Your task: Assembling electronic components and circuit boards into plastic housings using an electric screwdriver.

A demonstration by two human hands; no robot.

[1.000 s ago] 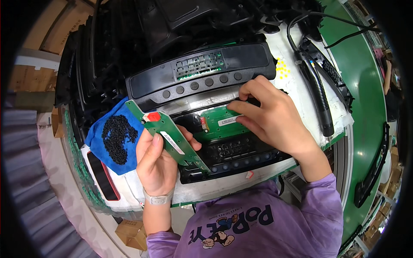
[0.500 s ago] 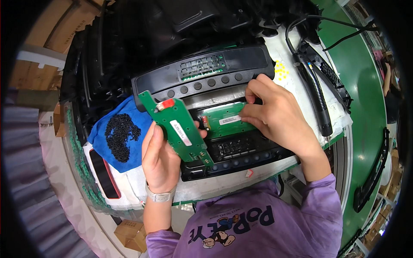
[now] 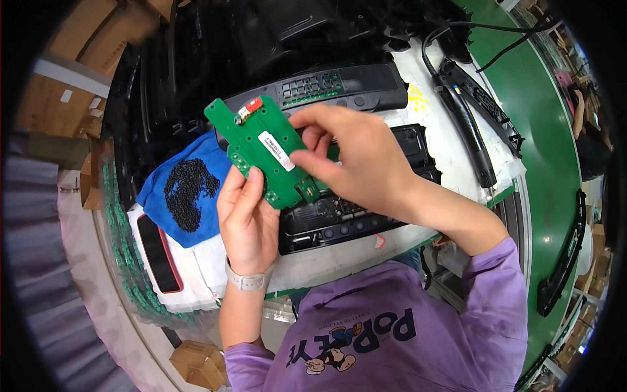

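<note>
My left hand (image 3: 245, 212) grips a green circuit board (image 3: 258, 147) along its lower left edge, thumb in front. The board is raised and tilted, with a white label and a red-and-white connector near its top. At its right edge is my right hand (image 3: 362, 153), thumb and forefinger apart. The thumb tip overlaps the board beside the label; whether it touches is unclear. Below my right hand lies an open black housing (image 3: 304, 228) with a row of round buttons. A bit of green board shows inside it, mostly hidden by the hand.
Another black panel (image 3: 382, 85) lies behind. Black parts (image 3: 274, 39) crowd the far side. At left are a blue cloth (image 3: 209, 228) with small black pieces (image 3: 186, 196) and a phone (image 3: 159, 251). A corded black tool (image 3: 473, 140) and yellow dots (image 3: 418, 98) are at right.
My right hand has left the green board in the housing and moved left to the raised board. My left hand has lifted and turned its board slightly. The view has shifted a little.
</note>
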